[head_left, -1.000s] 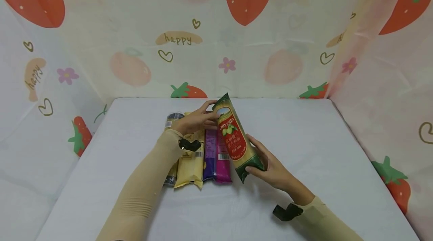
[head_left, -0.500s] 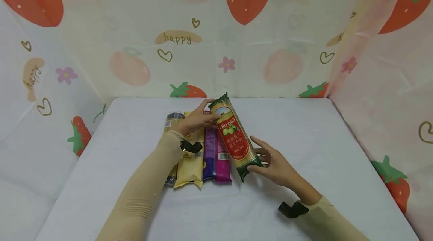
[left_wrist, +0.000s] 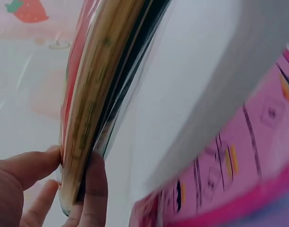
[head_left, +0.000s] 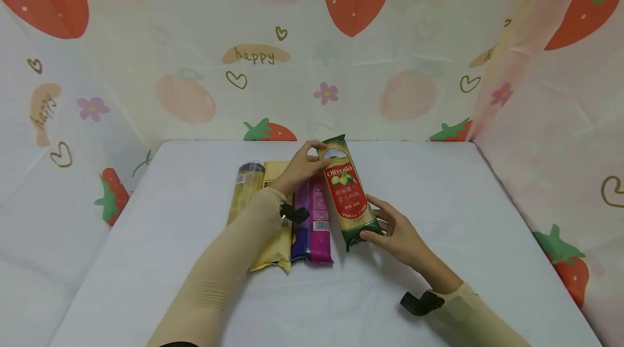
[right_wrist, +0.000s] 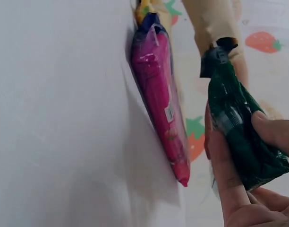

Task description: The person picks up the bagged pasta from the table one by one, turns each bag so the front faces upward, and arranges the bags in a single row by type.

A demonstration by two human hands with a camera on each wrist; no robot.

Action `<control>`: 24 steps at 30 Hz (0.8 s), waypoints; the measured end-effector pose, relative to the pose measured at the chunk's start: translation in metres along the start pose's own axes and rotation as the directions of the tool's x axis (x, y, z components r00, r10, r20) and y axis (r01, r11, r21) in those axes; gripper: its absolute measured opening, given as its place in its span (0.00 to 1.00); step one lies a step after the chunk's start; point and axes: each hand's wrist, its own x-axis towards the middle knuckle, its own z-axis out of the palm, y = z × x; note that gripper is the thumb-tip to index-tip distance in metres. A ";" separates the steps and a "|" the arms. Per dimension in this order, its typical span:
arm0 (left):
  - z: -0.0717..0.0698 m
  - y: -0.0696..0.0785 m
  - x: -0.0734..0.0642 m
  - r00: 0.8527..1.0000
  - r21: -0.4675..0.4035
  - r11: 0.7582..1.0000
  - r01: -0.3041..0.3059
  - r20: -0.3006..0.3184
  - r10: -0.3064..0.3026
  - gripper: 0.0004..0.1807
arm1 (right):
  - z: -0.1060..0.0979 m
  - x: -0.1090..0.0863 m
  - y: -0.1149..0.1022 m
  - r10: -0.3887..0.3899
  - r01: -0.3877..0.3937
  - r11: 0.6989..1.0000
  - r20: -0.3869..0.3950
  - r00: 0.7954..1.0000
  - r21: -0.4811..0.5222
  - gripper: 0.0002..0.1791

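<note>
A: Grips?
B: Left hand [head_left: 301, 169] pinches the far end of the Olivoilà packet [head_left: 347, 190]; right hand [head_left: 402, 237] holds its green near end, thumb opposite fingers.
A: Packet's position?
B: Raised above white table [head_left: 439, 190], just right of the purple-and-magenta packet [head_left: 320, 236]; yellow packet [head_left: 274, 254] further left.

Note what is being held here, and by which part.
The Olivoilà pasta pack, by both ends: the left hand pinches its far end, the right hand grips its near green end.
</note>
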 end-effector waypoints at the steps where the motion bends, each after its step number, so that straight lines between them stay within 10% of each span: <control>1: 0.003 0.000 0.001 1.000 -0.014 1.000 -0.006 0.007 0.007 0.27 | -0.001 0.000 0.000 0.006 -0.006 1.000 -0.011 1.000 0.008 0.47; 24: 0.046 -0.008 0.041 0.988 0.027 0.990 0.136 0.070 -0.137 0.41 | -0.021 0.011 0.019 0.119 -0.118 0.993 -0.091 0.989 0.022 0.48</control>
